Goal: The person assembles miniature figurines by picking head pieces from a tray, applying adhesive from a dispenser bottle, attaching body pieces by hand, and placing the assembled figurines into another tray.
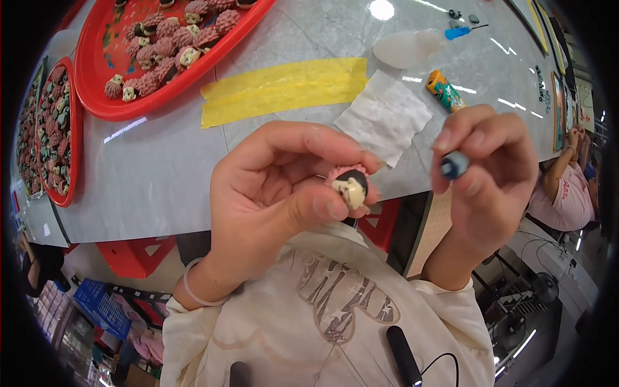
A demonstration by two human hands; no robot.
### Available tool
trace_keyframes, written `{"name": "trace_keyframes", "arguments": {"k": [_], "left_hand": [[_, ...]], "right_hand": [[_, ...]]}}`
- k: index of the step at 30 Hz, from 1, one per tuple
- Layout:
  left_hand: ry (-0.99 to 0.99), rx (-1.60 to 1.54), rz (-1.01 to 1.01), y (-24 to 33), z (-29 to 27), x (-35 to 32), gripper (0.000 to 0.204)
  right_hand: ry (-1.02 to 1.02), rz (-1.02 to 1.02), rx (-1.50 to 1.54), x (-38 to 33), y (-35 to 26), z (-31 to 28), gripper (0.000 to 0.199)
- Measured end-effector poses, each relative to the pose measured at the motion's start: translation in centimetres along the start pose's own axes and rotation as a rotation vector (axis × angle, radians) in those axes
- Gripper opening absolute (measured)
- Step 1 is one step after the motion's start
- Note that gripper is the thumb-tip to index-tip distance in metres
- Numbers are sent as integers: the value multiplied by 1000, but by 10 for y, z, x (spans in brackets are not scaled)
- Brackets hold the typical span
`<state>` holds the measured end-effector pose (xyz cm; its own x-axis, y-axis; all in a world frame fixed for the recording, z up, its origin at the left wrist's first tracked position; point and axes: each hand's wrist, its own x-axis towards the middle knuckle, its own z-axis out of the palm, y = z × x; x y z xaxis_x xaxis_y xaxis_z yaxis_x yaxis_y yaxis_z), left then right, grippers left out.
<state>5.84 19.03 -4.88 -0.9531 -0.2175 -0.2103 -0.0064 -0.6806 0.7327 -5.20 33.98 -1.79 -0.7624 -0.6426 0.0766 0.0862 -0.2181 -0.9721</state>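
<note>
Between the thumb and fingers of my left hand [267, 180] is a small figurine head [350, 187], with pink textured hair, a black band and a cream face. My right hand [496, 174], raised to the right of it, pinches a small rounded blue-grey piece [454, 166] with a dark blue end. That piece is slightly blurred, so its exact kind does not show. The two parts are apart, held above the near edge of the grey table [161, 174]. A white cloth or tissue [385, 119] lies just beyond my hands.
A large red tray [116, 112] of similar pink-haired heads stands far left, beside another filled red tray [76, 142]. Yellow tape [284, 90], a translucent bottle [409, 49] with a blue needle tip and an orange-and-green tube [446, 91] lie beyond my hands. Another person [564, 193] sits at right.
</note>
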Motion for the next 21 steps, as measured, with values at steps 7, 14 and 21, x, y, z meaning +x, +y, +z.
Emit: {"name": "trace_keyframes", "arguments": {"k": [7, 14, 21], "left_hand": [[48, 36, 81, -4, -2, -3, 44], [9, 183, 179, -7, -11, -3, 43], [-5, 218, 203, -5, -11, -6, 38]], "right_hand": [[-255, -339, -360, -2, 13, 18, 22], [-196, -346, -480, -6, 9, 27, 25], [-119, -447, -650, -8, 10, 38, 25]]}}
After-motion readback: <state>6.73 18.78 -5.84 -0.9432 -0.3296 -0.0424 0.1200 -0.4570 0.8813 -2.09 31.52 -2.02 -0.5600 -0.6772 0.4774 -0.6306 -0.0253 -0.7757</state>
